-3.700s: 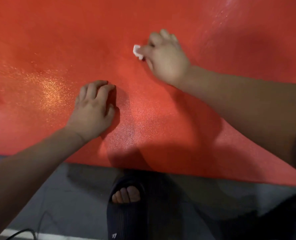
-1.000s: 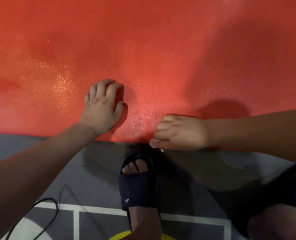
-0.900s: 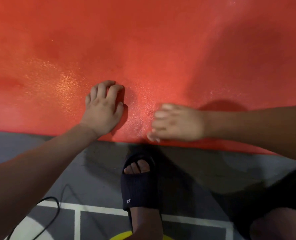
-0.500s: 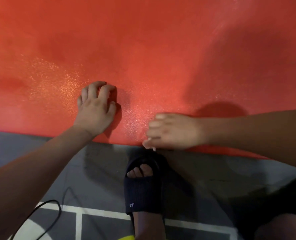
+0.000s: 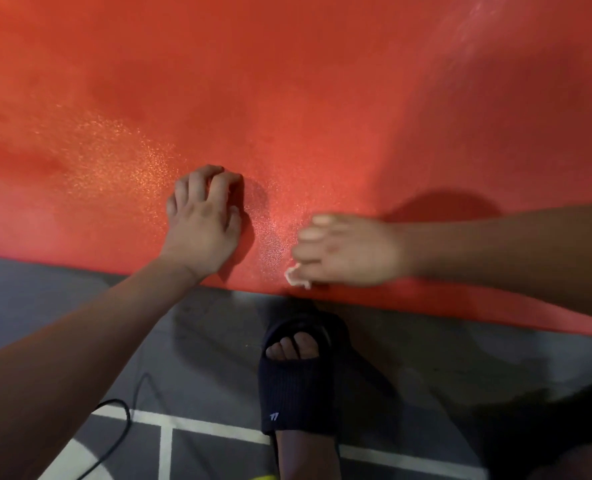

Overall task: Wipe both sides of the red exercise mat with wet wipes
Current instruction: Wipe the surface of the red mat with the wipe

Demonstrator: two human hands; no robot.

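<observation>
The red exercise mat (image 5: pixel 287 98) lies flat on the floor and fills the upper part of the view. Its near edge runs across the middle. My left hand (image 5: pixel 201 226) rests on the mat close to that edge, fingers bent with the tips down, holding nothing. To its right, my right hand (image 5: pixel 346 251) is motion-blurred and holds a small white wet wipe (image 5: pixel 296 277) against the mat just inside the near edge. Only a corner of the wipe shows below the fingers.
Grey floor with white painted lines (image 5: pixel 197 426) lies below the mat. My foot in a dark slide sandal (image 5: pixel 298 375) stands right at the mat's edge under my right hand. A black cable (image 5: pixel 114 431) loops at lower left. A damp sheen shows on the mat between my hands.
My right hand came from far out on the mat back to its near edge with the wipe and now slides along that edge. My left hand has stayed planted in about the same spot.
</observation>
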